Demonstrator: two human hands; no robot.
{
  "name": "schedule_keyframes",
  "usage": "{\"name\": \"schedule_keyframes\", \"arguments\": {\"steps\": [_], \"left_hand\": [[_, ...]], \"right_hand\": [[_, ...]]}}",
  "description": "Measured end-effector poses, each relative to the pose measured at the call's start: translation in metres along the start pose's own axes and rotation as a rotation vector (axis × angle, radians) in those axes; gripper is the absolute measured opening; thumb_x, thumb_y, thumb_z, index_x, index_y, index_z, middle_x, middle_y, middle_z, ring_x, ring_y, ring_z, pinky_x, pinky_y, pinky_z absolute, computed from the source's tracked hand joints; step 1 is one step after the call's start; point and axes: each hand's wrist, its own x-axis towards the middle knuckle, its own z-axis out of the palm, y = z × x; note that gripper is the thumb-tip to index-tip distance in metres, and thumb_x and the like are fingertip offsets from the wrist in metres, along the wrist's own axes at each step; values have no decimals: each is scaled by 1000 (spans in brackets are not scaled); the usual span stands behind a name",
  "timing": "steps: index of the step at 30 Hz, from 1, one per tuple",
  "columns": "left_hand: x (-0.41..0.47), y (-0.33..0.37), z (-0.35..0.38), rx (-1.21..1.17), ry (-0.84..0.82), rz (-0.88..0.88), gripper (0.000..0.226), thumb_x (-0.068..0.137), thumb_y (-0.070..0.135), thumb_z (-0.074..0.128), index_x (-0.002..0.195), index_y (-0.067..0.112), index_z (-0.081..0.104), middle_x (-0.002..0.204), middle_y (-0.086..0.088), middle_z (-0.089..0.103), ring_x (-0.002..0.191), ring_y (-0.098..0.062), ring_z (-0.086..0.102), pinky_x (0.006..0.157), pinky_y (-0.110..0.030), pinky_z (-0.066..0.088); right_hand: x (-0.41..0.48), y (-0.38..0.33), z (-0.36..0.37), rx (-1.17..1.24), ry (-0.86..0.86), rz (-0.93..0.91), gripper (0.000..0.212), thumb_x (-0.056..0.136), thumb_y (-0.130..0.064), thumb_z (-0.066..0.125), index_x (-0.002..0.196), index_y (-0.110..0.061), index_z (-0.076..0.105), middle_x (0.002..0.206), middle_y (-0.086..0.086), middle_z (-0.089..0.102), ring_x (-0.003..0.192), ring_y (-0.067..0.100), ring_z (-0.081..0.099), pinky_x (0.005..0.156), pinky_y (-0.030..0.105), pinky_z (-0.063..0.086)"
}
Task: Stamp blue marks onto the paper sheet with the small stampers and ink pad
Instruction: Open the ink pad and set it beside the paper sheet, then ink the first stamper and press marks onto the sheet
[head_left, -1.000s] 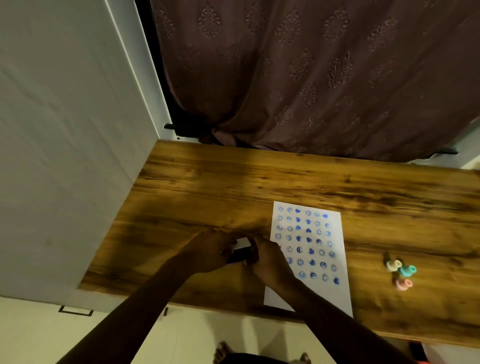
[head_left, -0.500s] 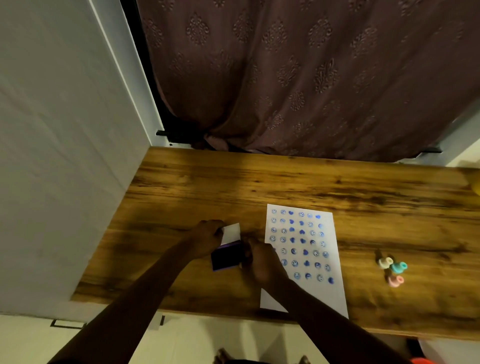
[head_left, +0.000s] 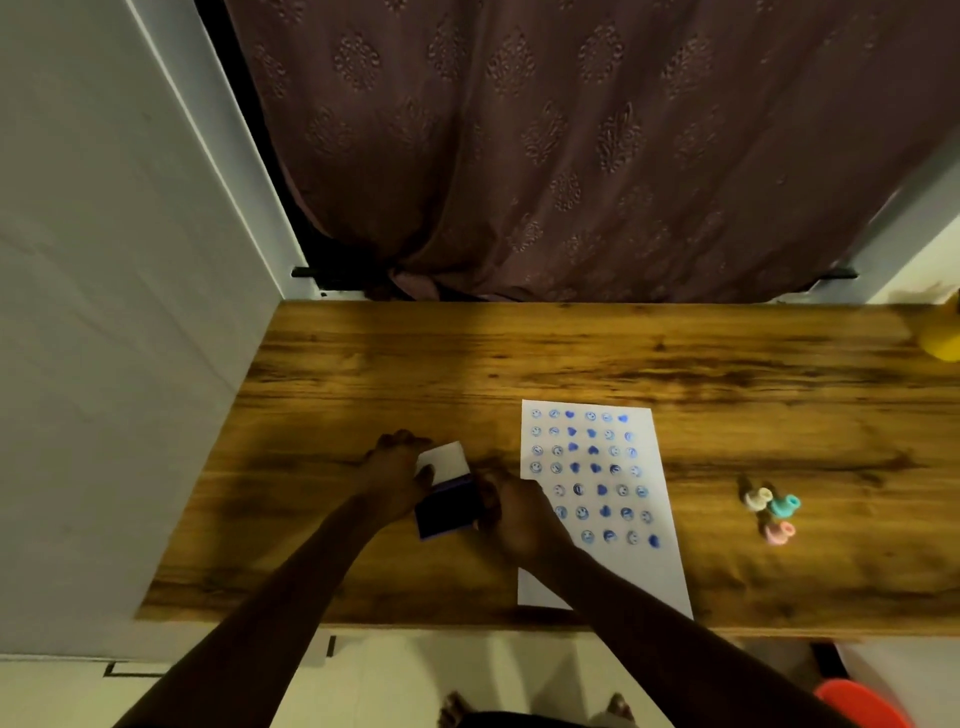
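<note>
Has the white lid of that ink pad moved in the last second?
Yes. The white lid has swung up and back, away from the person, baring the dark blue ink pad, which still sits just left of the paper sheet. Both hands hold it.

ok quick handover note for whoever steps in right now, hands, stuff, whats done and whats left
Left hand: grip on the white lid of the ink pad, lid tilted up.
Right hand: holding the ink pad's right side, partly over the paper sheet.
Ink pad is just left of the sheet; three small stampers lie untouched on the table to its right.
Done: blue marks fill most of the sheet in rows.
Left: the bottom strip is blank; whether the pad is being opened or closed is unclear.
</note>
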Motion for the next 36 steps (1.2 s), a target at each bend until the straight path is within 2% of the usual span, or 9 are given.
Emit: {"name": "schedule_keyframes", "arguments": {"steps": [4, 7, 10, 14, 18, 22, 27, 30, 36], "left_hand": [[-5, 7, -1, -78, 72, 19, 45, 97, 32, 59, 140, 19, 58, 138, -8, 60, 127, -29, 54, 98, -43, 52], [-9, 25, -3, -146, 86, 71, 42, 98, 31, 61, 138, 19, 60, 136, -6, 62, 125, -27, 57, 98, -36, 50], [-17, 56, -6, -234, 147, 101, 31, 96, 32, 64, 126, 27, 66, 127, 1, 68, 117, -19, 63, 93, -31, 52], [-29, 104, 3, -348, 175, 140, 27, 92, 32, 68, 99, 57, 62, 93, 30, 64, 83, 9, 70, 56, -7, 51], [-27, 146, 25, -412, 128, 138, 23, 95, 42, 64, 118, 40, 68, 116, 23, 61, 101, 1, 62, 86, -24, 55], [-26, 187, 48, -439, 102, 197, 25, 94, 46, 64, 117, 40, 68, 114, 26, 61, 104, 3, 58, 87, -23, 52], [-24, 231, 71, -467, 41, 207, 25, 93, 45, 65, 118, 39, 68, 119, 20, 68, 101, 3, 59, 89, -14, 45], [-26, 247, 82, -435, 18, 221, 26, 94, 45, 64, 119, 39, 68, 123, 17, 69, 102, 4, 58, 86, -9, 38], [-27, 257, 94, -416, -7, 195, 28, 93, 46, 64, 120, 39, 67, 122, 16, 69, 105, 0, 60, 93, -21, 46]], "right_hand": [[-6, -1, -15, 114, 12, 13, 35, 93, -14, 69, 128, -13, 65, 122, 4, 71, 111, 17, 67, 98, 30, 54], [-12, 8, -33, 182, 80, -3, 30, 91, -13, 71, 121, -17, 69, 113, -1, 75, 98, 4, 68, 81, 5, 48], [-19, 19, -57, 210, 160, -11, 25, 93, -17, 70, 118, -18, 71, 111, -4, 76, 85, -8, 64, 74, -2, 45], [-34, 42, -91, 238, 231, 36, 26, 95, -24, 70, 120, -23, 71, 114, -9, 75, 97, 3, 70, 80, 6, 49], [-54, 71, -124, 207, 312, 49, 25, 93, -18, 71, 118, -17, 73, 105, -2, 77, 93, 11, 72, 80, 25, 62], [-73, 110, -158, -76, 347, 68, 30, 91, -26, 71, 120, -18, 72, 110, 1, 77, 96, 16, 72, 85, 32, 60], [-90, 160, -193, -460, 269, 251, 45, 91, -36, 66, 133, -20, 62, 125, 2, 70, 121, 26, 57, 93, 38, 54], [-93, 186, -208, -603, 216, 308, 40, 89, -38, 64, 125, -20, 64, 119, 3, 70, 121, 28, 54, 95, 41, 50], [-86, 214, -214, -740, 115, 341, 36, 91, -42, 57, 111, -15, 68, 114, 5, 69, 123, 27, 51, 101, 43, 43]]}}
